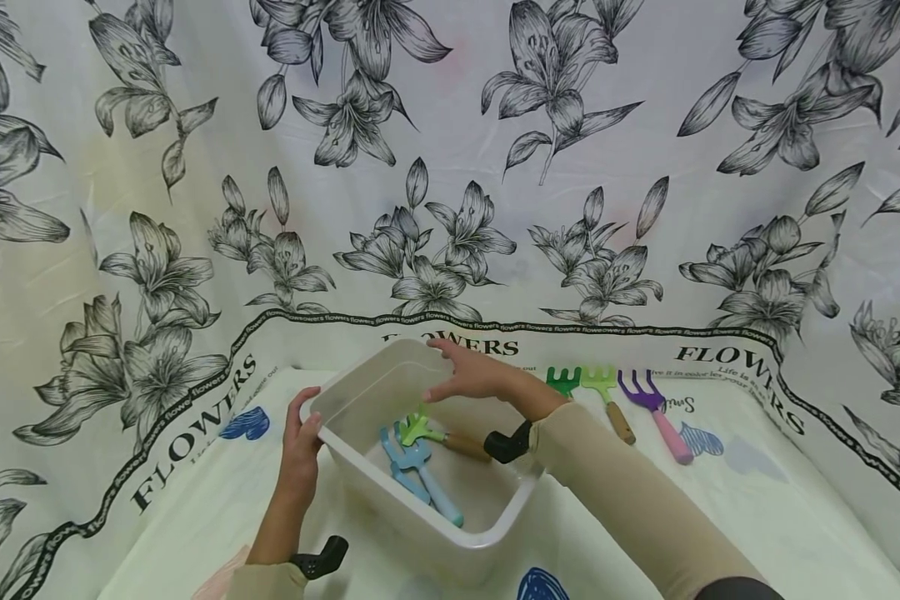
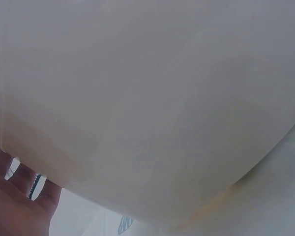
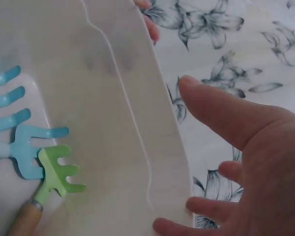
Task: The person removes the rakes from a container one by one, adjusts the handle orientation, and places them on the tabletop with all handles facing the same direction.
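gripping the bin [image 1: 390,510] with my left hand [image 1: 300,450], right hand [image 1: 483,377] spread at its far side, i risk sliding the blue fork [image 1: 414,457] if it tilts.

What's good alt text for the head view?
A person's left hand grips a pale bin while the open right hand is at its far edge. Inside lie blue hand forks and a green fork; three more forks rest on the cloth to its right.
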{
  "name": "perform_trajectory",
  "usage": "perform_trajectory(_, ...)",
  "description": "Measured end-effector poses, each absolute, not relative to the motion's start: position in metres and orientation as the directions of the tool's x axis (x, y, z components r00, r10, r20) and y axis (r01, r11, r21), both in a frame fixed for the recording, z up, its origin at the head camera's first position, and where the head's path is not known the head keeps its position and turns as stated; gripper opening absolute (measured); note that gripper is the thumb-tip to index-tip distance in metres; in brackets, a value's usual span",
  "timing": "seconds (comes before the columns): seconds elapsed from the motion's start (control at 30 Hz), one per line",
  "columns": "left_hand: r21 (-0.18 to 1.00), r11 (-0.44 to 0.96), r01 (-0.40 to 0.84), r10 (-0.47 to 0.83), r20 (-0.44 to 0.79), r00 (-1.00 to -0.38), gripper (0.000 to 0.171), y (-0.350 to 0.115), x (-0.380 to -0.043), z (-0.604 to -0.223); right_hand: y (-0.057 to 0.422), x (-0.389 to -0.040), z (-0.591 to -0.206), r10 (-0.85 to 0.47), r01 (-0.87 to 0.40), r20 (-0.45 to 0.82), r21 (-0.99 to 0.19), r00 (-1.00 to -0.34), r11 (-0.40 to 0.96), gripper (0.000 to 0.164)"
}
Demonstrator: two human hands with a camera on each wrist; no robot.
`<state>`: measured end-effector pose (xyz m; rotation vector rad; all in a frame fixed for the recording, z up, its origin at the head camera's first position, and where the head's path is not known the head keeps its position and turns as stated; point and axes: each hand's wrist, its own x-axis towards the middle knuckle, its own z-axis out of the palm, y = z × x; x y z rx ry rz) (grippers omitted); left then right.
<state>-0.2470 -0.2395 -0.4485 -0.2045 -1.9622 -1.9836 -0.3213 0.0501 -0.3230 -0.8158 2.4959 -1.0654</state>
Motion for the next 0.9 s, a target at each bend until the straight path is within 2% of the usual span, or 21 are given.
perform_trajectory(0.3,0.939,0.01,0.343,-0.157,0.34,-0.927,0.047,-0.242,-0.245,-0.448,0.037,-0.329,-0.327,-0.632,-0.271,-0.215,-0.768,-0.745,0.58,0.088)
perform_trajectory(0.53,0.935,0.001,0.355,-0.147,0.351,-0.925,0.048,-0.234,-0.249,-0.452,0.037,-0.334,-0.341,-0.573,-0.141,-0.336,-0.763,-0.748,0.631,0.087)
perform_trajectory(0.9,0.932,0.005,0.363,-0.152,0.36,-0.921,0.047,-0.238,-0.249,-0.453,0.028,-0.339,-0.358,-0.531,-0.132,-0.414,-0.683,-0.74,0.718,0.086)
